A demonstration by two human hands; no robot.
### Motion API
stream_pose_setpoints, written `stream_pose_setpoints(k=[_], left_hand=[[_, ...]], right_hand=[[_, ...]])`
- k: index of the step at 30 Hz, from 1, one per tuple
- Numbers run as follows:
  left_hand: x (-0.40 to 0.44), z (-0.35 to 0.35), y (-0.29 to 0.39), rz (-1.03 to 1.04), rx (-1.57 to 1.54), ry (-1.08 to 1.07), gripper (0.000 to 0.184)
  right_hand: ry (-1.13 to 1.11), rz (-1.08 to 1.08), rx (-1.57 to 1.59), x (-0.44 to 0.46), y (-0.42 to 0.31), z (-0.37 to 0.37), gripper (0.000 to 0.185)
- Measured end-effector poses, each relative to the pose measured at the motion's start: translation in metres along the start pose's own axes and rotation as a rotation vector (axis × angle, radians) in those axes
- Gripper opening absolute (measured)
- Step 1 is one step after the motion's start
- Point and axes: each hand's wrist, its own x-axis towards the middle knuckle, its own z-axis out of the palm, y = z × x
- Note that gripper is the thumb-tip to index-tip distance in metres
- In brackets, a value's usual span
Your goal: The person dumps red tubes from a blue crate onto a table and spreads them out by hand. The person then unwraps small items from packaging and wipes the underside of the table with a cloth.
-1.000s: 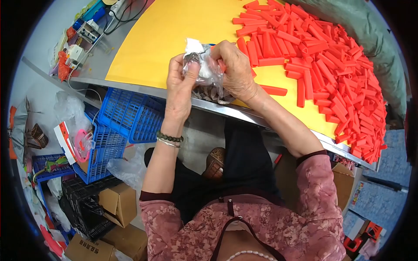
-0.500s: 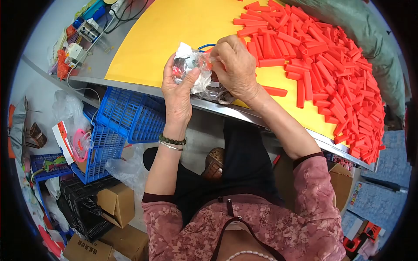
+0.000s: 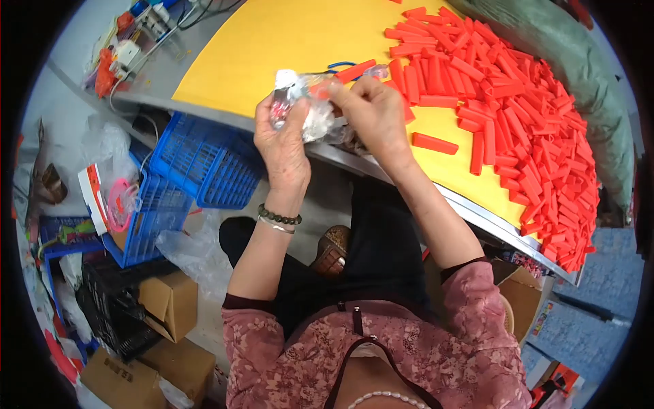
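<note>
My left hand [image 3: 283, 143] is closed around a crumpled clear plastic bag [image 3: 317, 123], with white and reddish bits showing inside. At the bag's upper right side, my right hand [image 3: 378, 112] pinches the plastic between thumb and fingers. An orange-red patch shows beside those fingertips, too blurred to make out. Just beyond the hands lie a blue looped handle [image 3: 340, 65] and a red plastic piece [image 3: 355, 71] on the yellow tabletop [image 3: 252, 54]. Another red piece [image 3: 434, 143] rests to the right of my right wrist.
A large heap of red plastic pieces [image 3: 518, 129] covers the table's right side, bordered by a green sack [image 3: 565, 75]. Blue baskets [image 3: 204, 160] stand below the table's left edge, near cardboard boxes [image 3: 170, 303]. The table's metal edge [image 3: 470, 208] runs in front of me.
My right hand has shifted slightly right and down, its fingers still at the bag. The red piece and blue handle behind the hands show more now. The camera view has moved a little.
</note>
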Motion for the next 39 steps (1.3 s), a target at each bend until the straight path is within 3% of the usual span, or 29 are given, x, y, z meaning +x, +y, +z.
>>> stream_pose_setpoints(k=[1,4,6,12,13,20,22,28,29,32,39], left_hand=[[-0.003,-0.002,0.000,0.006,0.003,0.006,0.037],[-0.012,-0.010,0.004,0.019,-0.036,0.052,0.041],[-0.023,-0.017,0.006,-0.010,-0.059,0.057,0.043],[-0.048,-0.052,0.019,-0.125,-0.186,0.056,0.035],[-0.048,-0.062,0.019,-0.135,-0.211,0.059,0.034],[-0.055,-0.091,0.037,-0.167,-0.293,0.130,0.029],[-0.060,-0.100,0.035,-0.179,-0.324,0.148,0.028],[-0.074,-0.115,0.028,-0.317,-0.368,0.074,0.024],[-0.076,-0.118,0.027,-0.338,-0.382,0.069,0.025],[-0.078,-0.126,0.034,-0.357,-0.418,0.046,0.026],[-0.079,-0.142,0.036,-0.313,-0.373,0.062,0.027]], right_hand=[[-0.047,0.116,0.193,-0.001,0.003,0.005,0.028],[-0.109,0.046,0.335,-0.014,0.002,0.014,0.019],[-0.138,0.048,0.294,-0.022,0.005,0.019,0.013],[-0.166,-0.157,0.160,-0.040,0.014,0.050,0.023],[-0.173,-0.086,0.129,-0.044,0.010,0.055,0.026],[-0.247,-0.359,-0.023,-0.060,0.008,0.089,0.014],[-0.281,-0.452,-0.082,-0.065,0.009,0.091,0.020],[-0.385,-0.387,-0.184,-0.078,0.002,0.087,0.033],[-0.321,-0.359,-0.213,-0.080,0.003,0.091,0.034],[-0.273,-0.284,0.024,-0.084,0.007,0.099,0.030],[-0.300,-0.601,-0.302,-0.083,0.000,0.097,0.017]])
